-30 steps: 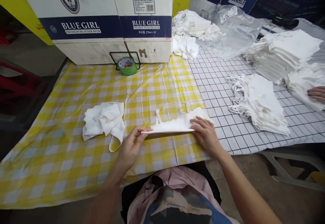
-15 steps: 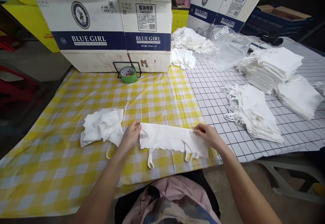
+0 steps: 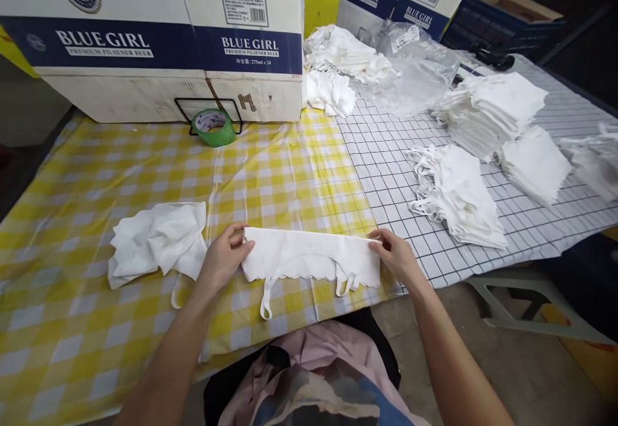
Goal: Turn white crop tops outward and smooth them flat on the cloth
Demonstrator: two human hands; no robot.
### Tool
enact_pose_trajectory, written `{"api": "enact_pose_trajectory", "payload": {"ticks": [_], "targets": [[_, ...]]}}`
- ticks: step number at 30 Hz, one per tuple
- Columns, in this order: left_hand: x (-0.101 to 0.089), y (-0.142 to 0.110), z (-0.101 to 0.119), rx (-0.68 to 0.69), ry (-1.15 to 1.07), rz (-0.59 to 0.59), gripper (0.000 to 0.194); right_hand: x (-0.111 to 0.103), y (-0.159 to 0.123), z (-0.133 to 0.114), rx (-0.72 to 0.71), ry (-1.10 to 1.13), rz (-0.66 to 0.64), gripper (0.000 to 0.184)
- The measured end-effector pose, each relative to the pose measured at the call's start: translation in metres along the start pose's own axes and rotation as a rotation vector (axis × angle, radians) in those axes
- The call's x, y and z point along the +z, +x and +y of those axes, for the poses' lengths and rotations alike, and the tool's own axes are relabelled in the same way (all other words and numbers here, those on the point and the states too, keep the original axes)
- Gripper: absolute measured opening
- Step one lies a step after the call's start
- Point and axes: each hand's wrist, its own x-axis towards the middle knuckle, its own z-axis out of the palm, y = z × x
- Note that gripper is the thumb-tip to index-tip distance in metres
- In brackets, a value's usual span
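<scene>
A white camisole (image 3: 309,255) lies spread wide on the yellow checked cloth, its straight edge away from me and its thin straps and scalloped edge toward me. My left hand (image 3: 226,255) pinches its far left corner between thumb and fingers. At the far right corner, my right hand (image 3: 394,255) is closed on the same fabric. To the left of my left hand rests a crumpled white garment (image 3: 161,239), with one strap loop showing beneath my forearm.
A large beer carton (image 3: 168,85) stands at the back left, with a green tape roll (image 3: 215,129) before it. On the right are a stack of white garments (image 3: 497,111), a smaller strappy pile (image 3: 458,197) and a clear plastic bag (image 3: 415,72).
The camisole now lies flatter and straighter, its right end less rumpled. Both hands keep hold of its corners. The camera view has shifted, so the carton appears closer and further left.
</scene>
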Motion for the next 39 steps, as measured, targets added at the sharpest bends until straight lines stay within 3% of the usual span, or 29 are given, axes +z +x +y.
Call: {"api": "enact_pose_trajectory", "payload": {"ticks": [8,20,32,39], "targets": [[-0.004,0.007,-0.012,0.007,0.033,0.035,0.051,-0.005,-0.005,0.006,0.029,0.101,0.016,0.027],[-0.006,-0.006,0.009,-0.14,-0.033,0.044,0.044,-0.006,-0.007,0.012,0.031,0.113,0.0,0.035],[-0.016,-0.015,0.006,-0.144,-0.051,-0.052,0.045,-0.006,-0.009,0.009,0.019,0.05,0.007,0.033],[-0.015,-0.013,0.0,-0.088,-0.079,-0.095,0.055,-0.006,-0.011,0.006,0.035,0.044,-0.011,0.034]]}}
